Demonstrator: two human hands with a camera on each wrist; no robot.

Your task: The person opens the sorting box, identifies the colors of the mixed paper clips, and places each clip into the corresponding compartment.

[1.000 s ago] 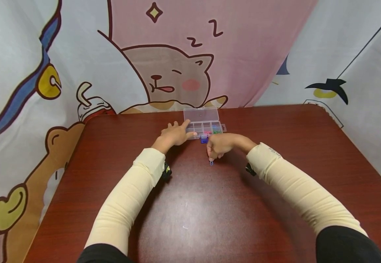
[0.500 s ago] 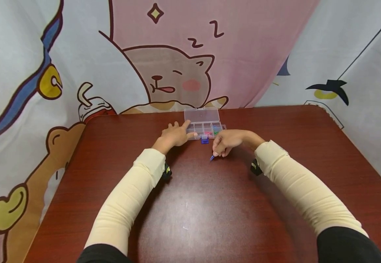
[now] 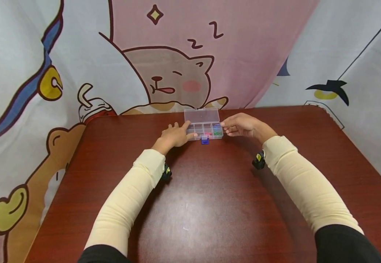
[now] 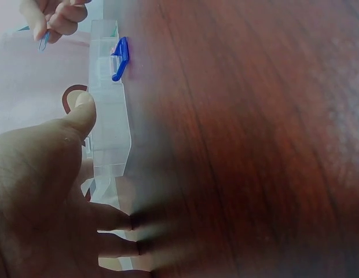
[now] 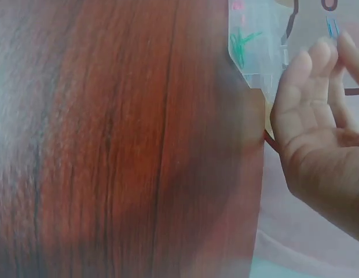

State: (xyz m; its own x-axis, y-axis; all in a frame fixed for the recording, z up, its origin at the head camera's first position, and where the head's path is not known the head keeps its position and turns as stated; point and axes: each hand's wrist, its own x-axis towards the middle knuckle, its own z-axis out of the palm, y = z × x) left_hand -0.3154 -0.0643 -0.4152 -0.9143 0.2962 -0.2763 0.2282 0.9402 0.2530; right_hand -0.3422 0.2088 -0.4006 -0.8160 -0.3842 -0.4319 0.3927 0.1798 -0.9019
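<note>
A clear plastic compartment box [image 3: 198, 128] lies at the back of the table, its lid [image 3: 201, 115] swung up behind it. My left hand [image 3: 174, 136] rests with spread fingers at the box's left side, the thumb touching its front wall. Over the box's right end, my right hand [image 3: 243, 126] pinches a blue paper clip [image 5: 333, 27] between thumb and fingertips, clear of the box floor. Green clips [image 5: 242, 49] and pink clips [image 3: 208, 134] lie in front compartments at the right; a few blue pieces [image 3: 216, 126] show in the compartment behind the green ones.
A blue latch [image 4: 120, 59] hangs from the box's front edge over the brown wooden table [image 3: 190, 204]. Behind the table hangs a printed cloth [image 3: 249, 44] with cartoon animals, close to the table's back edge.
My right hand has lifted the blue paper clip off the table in front of the box and carried it back to the box's right end. The left hand has stayed in place.
</note>
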